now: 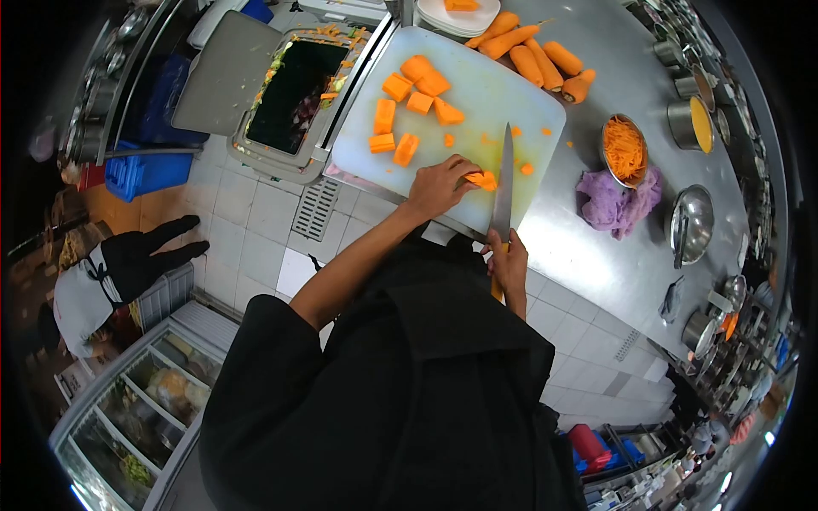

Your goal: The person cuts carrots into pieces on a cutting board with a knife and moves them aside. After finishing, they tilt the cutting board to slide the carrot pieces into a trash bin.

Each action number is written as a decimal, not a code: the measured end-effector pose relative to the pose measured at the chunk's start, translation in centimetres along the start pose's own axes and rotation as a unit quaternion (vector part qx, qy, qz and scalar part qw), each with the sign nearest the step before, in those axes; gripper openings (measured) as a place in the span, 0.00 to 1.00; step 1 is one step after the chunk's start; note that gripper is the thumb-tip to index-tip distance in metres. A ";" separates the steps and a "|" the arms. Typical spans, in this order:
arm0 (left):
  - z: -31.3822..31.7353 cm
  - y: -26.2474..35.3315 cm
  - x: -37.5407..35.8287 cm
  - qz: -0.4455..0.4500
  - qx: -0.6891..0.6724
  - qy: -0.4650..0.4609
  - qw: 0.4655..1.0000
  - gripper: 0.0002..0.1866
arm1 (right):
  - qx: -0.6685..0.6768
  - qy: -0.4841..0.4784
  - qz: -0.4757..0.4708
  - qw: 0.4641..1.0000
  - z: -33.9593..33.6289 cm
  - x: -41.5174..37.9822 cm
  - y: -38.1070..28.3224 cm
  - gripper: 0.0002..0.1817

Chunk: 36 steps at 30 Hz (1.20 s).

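On a white cutting board point(477, 89) my left hand point(440, 186) pinches a small piece of carrot point(483, 180) near the front edge. Just right of that piece stands the long blade of a knife point(503, 183), pointing away from me. My right hand point(509, 262) is wrapped round its yellow handle. Several cut carrot chunks point(418, 103) lie on the left half of the board. Small orange scraps are scattered around the blade. Whole peeled carrots point(530, 63) are piled at the board's back right corner.
Left of the board is an open bin point(294, 98) with peelings on its rim. To the right on the steel table point(588, 247) are a bowl of shredded carrot point(625, 152), a purple cloth point(607, 203) and a metal bowl point(694, 223). A person point(94, 289) bends at the far left.
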<state>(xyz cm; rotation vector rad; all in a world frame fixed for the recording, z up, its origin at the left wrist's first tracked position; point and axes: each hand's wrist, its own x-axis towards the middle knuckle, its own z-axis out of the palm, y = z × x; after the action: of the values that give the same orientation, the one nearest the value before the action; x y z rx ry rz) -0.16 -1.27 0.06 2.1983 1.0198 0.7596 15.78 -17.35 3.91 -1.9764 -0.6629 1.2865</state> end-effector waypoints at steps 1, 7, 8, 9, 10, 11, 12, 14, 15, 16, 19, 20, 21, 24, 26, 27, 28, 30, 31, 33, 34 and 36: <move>0.0 -0.1 0.0 0.002 -0.002 -0.001 1.000 0.17 | 0.001 0.003 0.000 1.000 0.0 0.0 0.0 0.20; 0.1 -0.1 0.2 -0.022 -0.053 -0.028 0.998 0.17 | 0.004 0.011 0.005 1.000 0.0 0.2 0.3 0.21; -0.1 0.0 0.3 -0.036 -0.034 -0.028 0.998 0.18 | -0.002 0.003 0.004 1.000 -0.1 0.1 0.2 0.21; -0.5 0.3 0.5 -0.049 -0.015 -0.028 0.998 0.19 | -0.006 -0.003 0.004 1.000 -0.1 -0.1 0.0 0.22; -0.9 0.4 0.7 -0.045 -0.017 -0.033 0.998 0.19 | -0.004 0.002 0.007 1.000 -0.1 -0.1 -0.1 0.22; -1.4 0.4 1.2 -0.057 -0.018 -0.069 0.996 0.22 | 0.001 -0.002 0.012 1.000 -0.1 -0.1 -0.1 0.22; -1.9 0.4 1.8 -0.067 -0.018 -0.104 0.992 0.25 | 0.006 -0.006 0.018 1.000 -0.2 -0.1 -0.2 0.22; -3.1 -0.7 3.5 -0.049 -0.017 -0.109 0.993 0.27 | 0.007 0.003 0.024 1.000 -0.2 -0.2 -0.5 0.24; -3.9 -1.2 4.4 -0.037 -0.012 -0.109 0.993 0.29 | 0.006 0.003 0.029 1.000 -0.1 -0.3 -0.5 0.26; -5.3 -1.2 5.5 -0.032 -0.014 -0.113 0.993 0.29 | 0.009 0.009 0.030 0.999 -0.1 -0.5 -0.6 0.26; -8.9 -1.5 8.5 0.033 0.070 -0.113 0.991 0.29 | 0.010 0.017 0.033 0.999 -0.2 -0.6 -0.7 0.31; -9.3 -2.1 9.2 0.032 0.097 -0.129 0.986 0.30 | 0.010 0.007 0.033 0.999 -0.3 -0.7 -0.9 0.34; -9.7 -2.7 10.0 0.032 0.126 -0.145 0.981 0.32 | 0.009 -0.003 0.032 0.999 -0.3 -0.6 -1.0 0.36; -8.8 -4.8 10.8 0.061 0.229 -0.151 0.960 0.26 | 0.010 -0.009 0.030 0.999 -0.4 -0.4 -0.7 0.36; -8.8 -5.5 11.3 0.061 0.228 -0.165 0.958 0.22 | 0.009 -0.003 0.028 1.000 -0.4 -0.6 -0.7 0.37; -9.0 -5.1 11.6 0.059 0.226 -0.178 0.956 0.18 | 0.007 0.003 0.027 1.000 -0.4 -0.7 -0.8 0.37; -9.1 -4.8 11.7 0.061 0.226 -0.179 0.956 0.18 | 0.008 0.004 0.028 1.000 -0.5 -0.8 -0.9 0.37; -9.8 -3.9 11.6 0.070 0.192 -0.144 0.968 0.11 | 0.010 -0.004 0.031 0.999 -0.5 -0.8 -1.1 0.36; -10.2 -3.4 11.3 0.070 0.192 -0.145 0.968 0.11 | 0.011 -0.005 0.033 0.999 -0.5 -0.8 -1.0 0.36; -11.1 -2.5 10.2 0.089 0.086 -0.112 0.986 0.10 | -0.001 0.013 0.018 1.000 -0.3 -0.8 -0.9 0.32; -11.0 -2.5 9.1 0.088 0.087 -0.114 0.986 0.10 | -0.001 0.012 0.020 1.000 -0.3 -0.8 -0.8 0.32; -10.1 -2.5 6.3 0.077 0.084 -0.076 0.991 0.10 | -0.003 0.002 0.020 1.000 -0.4 -0.5 -0.7 0.27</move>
<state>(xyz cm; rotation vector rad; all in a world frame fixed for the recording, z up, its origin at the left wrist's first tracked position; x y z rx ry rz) -4.97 7.91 6.52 2.4613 0.8732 0.5805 15.88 -17.39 4.87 -2.0054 -0.6278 1.3064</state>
